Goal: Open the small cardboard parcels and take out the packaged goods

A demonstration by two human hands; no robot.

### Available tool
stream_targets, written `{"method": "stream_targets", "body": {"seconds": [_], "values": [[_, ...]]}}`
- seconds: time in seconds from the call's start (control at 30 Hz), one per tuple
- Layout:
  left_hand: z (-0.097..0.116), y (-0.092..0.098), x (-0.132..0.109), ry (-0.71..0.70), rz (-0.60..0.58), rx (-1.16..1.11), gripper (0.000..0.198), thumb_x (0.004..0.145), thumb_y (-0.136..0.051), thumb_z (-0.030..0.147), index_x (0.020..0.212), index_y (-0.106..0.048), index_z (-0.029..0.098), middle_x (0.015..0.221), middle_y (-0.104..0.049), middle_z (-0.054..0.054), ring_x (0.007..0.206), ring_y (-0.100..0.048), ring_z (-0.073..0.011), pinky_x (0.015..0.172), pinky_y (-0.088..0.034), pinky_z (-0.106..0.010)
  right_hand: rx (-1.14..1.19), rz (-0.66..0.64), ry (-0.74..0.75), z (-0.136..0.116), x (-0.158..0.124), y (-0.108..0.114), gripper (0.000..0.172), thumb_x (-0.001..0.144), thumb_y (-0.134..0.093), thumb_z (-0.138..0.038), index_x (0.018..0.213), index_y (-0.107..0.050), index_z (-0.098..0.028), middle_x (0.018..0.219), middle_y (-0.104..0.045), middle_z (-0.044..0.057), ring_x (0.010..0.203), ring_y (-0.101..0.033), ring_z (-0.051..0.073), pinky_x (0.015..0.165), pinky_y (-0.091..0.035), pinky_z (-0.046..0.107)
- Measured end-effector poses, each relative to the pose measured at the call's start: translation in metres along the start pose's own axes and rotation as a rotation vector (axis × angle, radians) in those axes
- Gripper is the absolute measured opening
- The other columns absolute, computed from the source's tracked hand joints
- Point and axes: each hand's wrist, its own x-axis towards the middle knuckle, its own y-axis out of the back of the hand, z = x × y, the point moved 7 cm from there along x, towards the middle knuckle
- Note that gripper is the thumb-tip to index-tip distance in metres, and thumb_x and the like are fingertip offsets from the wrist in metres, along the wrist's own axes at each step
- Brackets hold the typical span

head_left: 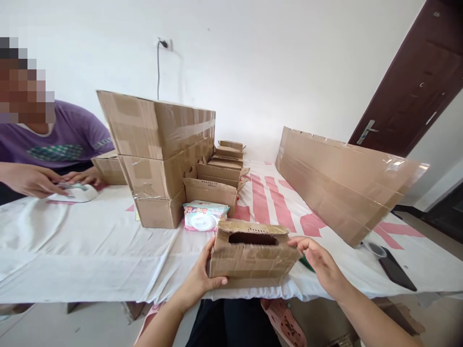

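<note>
A small cardboard box point(249, 253) with an oval slot cut in its top stands at the near edge of the table. My left hand point(202, 277) grips its left end, thumb on the front face and fingers behind. My right hand point(320, 262) touches the box's right end with its fingers curled at the top corner. Just behind the box lies a packet of wet wipes point(204, 215) with a round white lid.
A white cloth with red print point(90, 241) covers the table. Stacked cardboard boxes point(159, 154) stand centre-left, several small boxes point(220, 176) behind them, a long cardboard panel point(343, 180) on the right. A dark phone point(398, 272) and small cup point(376, 249) lie right. A person in purple point(54, 144) sits left.
</note>
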Motion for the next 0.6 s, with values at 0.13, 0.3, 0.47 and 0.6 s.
{"method": "stream_targets", "body": {"seconds": [0.13, 0.3, 0.47, 0.6], "values": [[0.02, -0.004, -0.002, -0.021, -0.018, 0.035, 0.113, 0.062, -0.083, 0.055, 0.152, -0.023, 0.024, 0.152, -0.04, -0.015, 0.136, -0.043, -0.0373, 0.113, -0.037, -0.048, -0.063, -0.153, 0.151, -0.02, -0.003, -0.013, 0.035, 0.101, -0.04, -0.04, 0.072, -0.053, -0.023, 0.091, -0.066, 0.007, 0.106, -0.059, 0.024, 0.096, -0.047, 0.043], [0.031, -0.007, -0.004, -0.019, -0.026, 0.053, 0.104, 0.069, -0.079, 0.05, 0.151, -0.022, 0.024, 0.151, -0.041, -0.016, 0.137, -0.041, -0.0379, 0.113, -0.036, -0.048, -0.318, -0.19, 0.23, -0.034, 0.011, -0.032, 0.01, 0.095, -0.054, -0.031, 0.093, -0.058, -0.022, 0.095, -0.066, 0.008, 0.098, -0.059, 0.024, 0.088, -0.05, 0.043], [0.025, -0.006, -0.002, -0.015, -0.031, 0.11, 0.102, 0.07, -0.08, 0.045, 0.15, -0.021, 0.021, 0.15, -0.04, -0.018, 0.137, -0.041, -0.0375, 0.116, -0.032, -0.048, -0.62, -0.462, 0.304, -0.032, 0.022, -0.058, 0.029, 0.095, -0.054, -0.04, 0.117, -0.061, -0.021, 0.119, -0.067, 0.009, 0.131, -0.043, 0.033, 0.109, -0.03, 0.058], [0.023, -0.007, -0.002, -0.02, -0.035, 0.081, 0.103, 0.07, -0.079, 0.05, 0.151, -0.022, 0.022, 0.151, -0.039, -0.016, 0.138, -0.039, -0.0372, 0.115, -0.034, -0.047, -0.772, -0.384, 0.367, -0.035, 0.031, -0.048, 0.038, 0.092, -0.054, -0.056, 0.101, -0.066, -0.021, 0.107, -0.067, 0.009, 0.123, -0.048, 0.033, 0.109, -0.029, 0.058]]}}
